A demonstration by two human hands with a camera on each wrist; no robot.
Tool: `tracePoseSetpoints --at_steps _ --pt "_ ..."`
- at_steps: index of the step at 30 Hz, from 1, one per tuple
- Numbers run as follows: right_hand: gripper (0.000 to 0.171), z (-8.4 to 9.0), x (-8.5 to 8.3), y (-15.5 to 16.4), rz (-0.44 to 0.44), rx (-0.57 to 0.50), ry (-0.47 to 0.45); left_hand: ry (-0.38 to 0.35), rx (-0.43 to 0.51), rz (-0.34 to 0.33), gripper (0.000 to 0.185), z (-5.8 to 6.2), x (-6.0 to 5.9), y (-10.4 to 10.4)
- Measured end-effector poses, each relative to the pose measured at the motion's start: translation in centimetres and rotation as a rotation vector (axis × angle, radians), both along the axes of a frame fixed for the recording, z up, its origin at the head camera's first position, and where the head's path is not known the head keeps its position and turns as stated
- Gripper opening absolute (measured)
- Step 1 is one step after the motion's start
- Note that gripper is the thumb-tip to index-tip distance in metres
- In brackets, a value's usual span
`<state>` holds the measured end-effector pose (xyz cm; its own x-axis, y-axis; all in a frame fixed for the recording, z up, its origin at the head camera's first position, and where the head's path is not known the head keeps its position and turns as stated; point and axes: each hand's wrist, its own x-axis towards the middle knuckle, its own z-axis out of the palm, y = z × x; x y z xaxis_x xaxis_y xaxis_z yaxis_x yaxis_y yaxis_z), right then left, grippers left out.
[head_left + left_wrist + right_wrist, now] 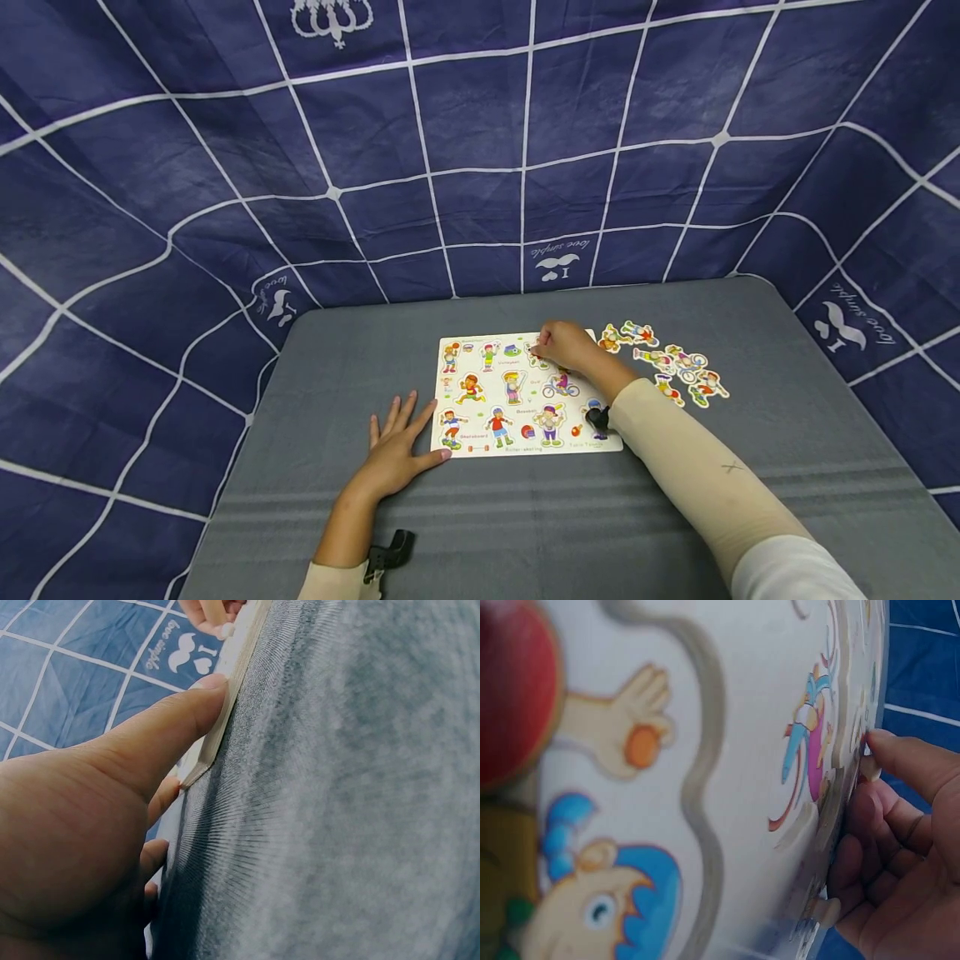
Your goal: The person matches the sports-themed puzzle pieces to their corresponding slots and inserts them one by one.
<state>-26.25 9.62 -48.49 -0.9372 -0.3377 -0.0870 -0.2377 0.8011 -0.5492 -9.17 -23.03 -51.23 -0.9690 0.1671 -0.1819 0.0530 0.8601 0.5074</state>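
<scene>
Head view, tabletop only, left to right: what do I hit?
Left hand → puzzle board → loose puzzle pieces. Right hand left out: it overlaps the board.

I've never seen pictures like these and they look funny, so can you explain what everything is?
There's no machine working here, just someone's left hand and right hand. The big picture is taken from the head, looking down. The other two are taken from the left and right wrists, so things look close and tilted.

On the gray table lies a puzzle board with sports pictures. Several loose picture pieces lie to its right. Behind is a blue cloth.

The left hand lies spread, its thumb touching the board's edge. The right hand seems to pinch a small pale knob at the board.
</scene>
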Motion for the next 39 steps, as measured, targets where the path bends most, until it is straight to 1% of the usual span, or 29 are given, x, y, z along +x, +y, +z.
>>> tracePoseSetpoints --at_steps 5,17,20,26,29,35,39 --pt "0.023 -0.1 -0.1 0.1 0.007 0.012 -0.021 0.002 -0.001 -0.002 0.092 -0.1 0.0 0.0" --pt "0.024 -0.1 0.0 0.1 0.018 -0.007 -0.041 0.014 -0.011 0.001 0.092 -0.1 0.0 0.0" --pt "0.021 -0.3 -0.1 0.5 0.019 -0.063 -0.064 0.011 -0.014 0.0 0.092 -0.1 0.1 0.0" --pt "0.01 -0.3 0.2 1.6 0.007 -0.221 -0.091 0.022 -0.006 -0.003 0.092 -0.1 0.2 0.0" --pt "0.011 -0.1 0.8 2.0 -0.004 -0.272 -0.071 0.026 -0.005 -0.004 0.091 -0.2 0.2 0.0" --pt "0.016 0.1 1.9 2.3 -0.05 -0.331 0.002 -0.011 -0.018 -0.006 0.092 -0.1 0.1 0.0" --pt "0.015 0.3 2.6 2.2 -0.081 -0.384 0.024 -0.026 -0.017 -0.009 0.093 0.1 0.1 0.1"
